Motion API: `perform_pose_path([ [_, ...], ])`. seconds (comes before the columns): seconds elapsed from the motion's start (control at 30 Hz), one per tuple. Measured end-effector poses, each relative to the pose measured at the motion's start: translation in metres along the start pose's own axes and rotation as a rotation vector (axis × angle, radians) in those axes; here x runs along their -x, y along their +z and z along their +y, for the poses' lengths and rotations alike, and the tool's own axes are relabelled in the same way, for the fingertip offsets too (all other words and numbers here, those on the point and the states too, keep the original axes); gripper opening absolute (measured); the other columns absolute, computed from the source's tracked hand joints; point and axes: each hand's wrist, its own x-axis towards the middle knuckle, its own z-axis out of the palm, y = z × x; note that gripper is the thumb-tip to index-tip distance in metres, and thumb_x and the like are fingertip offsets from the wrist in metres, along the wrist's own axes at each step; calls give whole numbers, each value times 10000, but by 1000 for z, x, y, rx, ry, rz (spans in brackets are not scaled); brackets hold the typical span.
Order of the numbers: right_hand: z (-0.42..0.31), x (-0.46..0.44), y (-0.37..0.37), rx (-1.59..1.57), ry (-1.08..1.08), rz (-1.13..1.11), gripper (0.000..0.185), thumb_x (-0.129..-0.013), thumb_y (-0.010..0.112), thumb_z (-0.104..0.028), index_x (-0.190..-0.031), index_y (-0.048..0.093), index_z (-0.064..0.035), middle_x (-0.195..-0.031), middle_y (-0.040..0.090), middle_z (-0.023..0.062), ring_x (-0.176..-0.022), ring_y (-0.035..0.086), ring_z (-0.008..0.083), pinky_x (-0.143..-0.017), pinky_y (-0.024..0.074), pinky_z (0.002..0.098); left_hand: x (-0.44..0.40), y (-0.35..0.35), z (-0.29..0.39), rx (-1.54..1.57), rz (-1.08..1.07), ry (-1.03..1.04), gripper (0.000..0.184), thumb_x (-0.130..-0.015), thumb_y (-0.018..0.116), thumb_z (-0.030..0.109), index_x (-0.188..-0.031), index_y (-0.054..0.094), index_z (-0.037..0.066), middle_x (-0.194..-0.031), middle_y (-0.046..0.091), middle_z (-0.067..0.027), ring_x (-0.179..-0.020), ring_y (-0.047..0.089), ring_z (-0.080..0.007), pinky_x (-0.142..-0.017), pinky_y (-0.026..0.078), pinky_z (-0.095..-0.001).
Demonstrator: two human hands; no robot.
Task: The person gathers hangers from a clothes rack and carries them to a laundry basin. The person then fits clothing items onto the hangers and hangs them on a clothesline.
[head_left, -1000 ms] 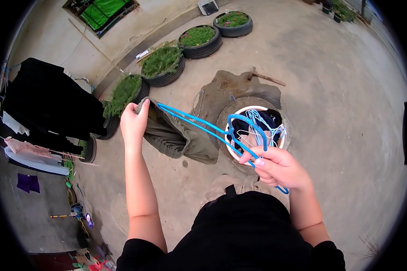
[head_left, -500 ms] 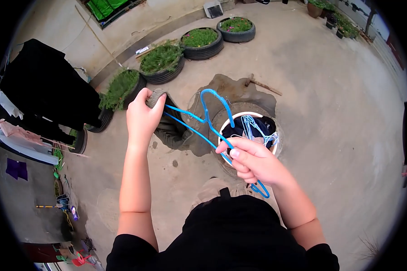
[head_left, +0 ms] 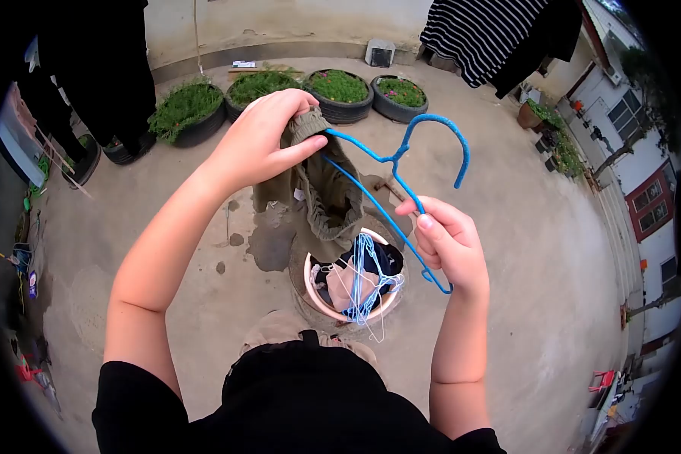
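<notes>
Clutter check, clock from view centre. Tub (head_left: pixel 310 280) at 6, just below centre, holding thin hangers (head_left: pixel 363 278), a pink cloth (head_left: pixel 346 289) and dark clothes (head_left: pixel 390 258). Green garment (head_left: pixel 309 203) hangs over the tub's 12 o'clock edge and blocks part of it. Wet patch (head_left: pixel 271 244) at 9, partly behind the garment. Mallet (head_left: pixel 391 189) on the ground between 1 and 2, partly hidden by the blue hanger (head_left: pixel 392 160). Tyre planters (head_left: pixel 339 89) run 10 to 12 near the wall, box (head_left: pixel 380 53) at 12. Black clothes (head_left: pixel 98 76) hang at 10, striped shirt (head_left: pixel 480 34) at 1. Potted plants (head_left: pixel 537 113) at 2, red chair (head_left: pixel 601 380) at 4.

Left hand (head_left: pixel 268 140) at 11: thumb and fingers pinched on the garment's elastic waistband, covering some of it. Right hand (head_left: pixel 454 244) at 3: fingers closed on the hanger's lower arm. Hanger's far end is at the waistband, hook up toward 1; how deep that end goes, can't tell.

Diff vs 0.5 s ago: view has swung, striped shirt now in frame, green sheet out of it. Garment now overlaps the tub and its waist opening shows wider. Both grips unchanged.
</notes>
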Motion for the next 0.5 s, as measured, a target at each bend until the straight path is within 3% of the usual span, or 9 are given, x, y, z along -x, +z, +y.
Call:
perform_pose_path([
  [0.1,-6,4,-9,77,-17,56,280,-975,469,-165,-1154,548,35,-549,293,-92,-441,222,9,-399,174,201,-4,3,-9,-100,183,-22,310,-858,627,237,-1033,507,10,-1079,563,-118,-1030,523,-287,-933,399,-356],
  [0.17,-11,13,-15,57,20,97,268,-977,479,-163,-1156,563,19,-551,309,-102,-451,239,4,-408,183,196,-9,0,-15,59,200,-192,295,-902,573,271,-1030,533,8,-1044,565,-115,-1019,526,-251,-931,390,-329],
  [0.23,-10,15,-17,97,55,98,282,-976,480,-171,-1173,553,19,-542,306,-99,-441,232,6,-404,185,199,-12,-5,-28,71,266,-149,416,-886,588,386,-1003,552,-12,-976,580,-145,-907,565,-277,-798,449,-347],
  [0.33,-9,18,-17,108,104,102,289,-978,478,-171,-1183,549,19,-541,312,-101,-440,236,4,-403,186,197,-14,-9,-28,72,290,-142,432,-871,604,403,-994,560,-9,-950,577,-144,-867,558,-265,-764,450,-344],
  [0.43,-4,14,-17,75,86,89,287,-979,475,-169,-1183,551,19,-544,317,-103,-441,241,3,-403,185,197,-15,-13,-11,151,162,-232,316,-879,605,308,-993,551,19,-995,568,-91,-985,527,-201,-909,392,-309],
  [0.5,-2,9,-13,51,67,83,282,-977,480,-165,-1176,556,20,-547,326,-102,-444,249,3,-408,190,196,-13,-8,0,130,133,-138,297,-872,619,283,-998,552,22,-969,572,-94,-952,537,-198,-876,407,-305],
])
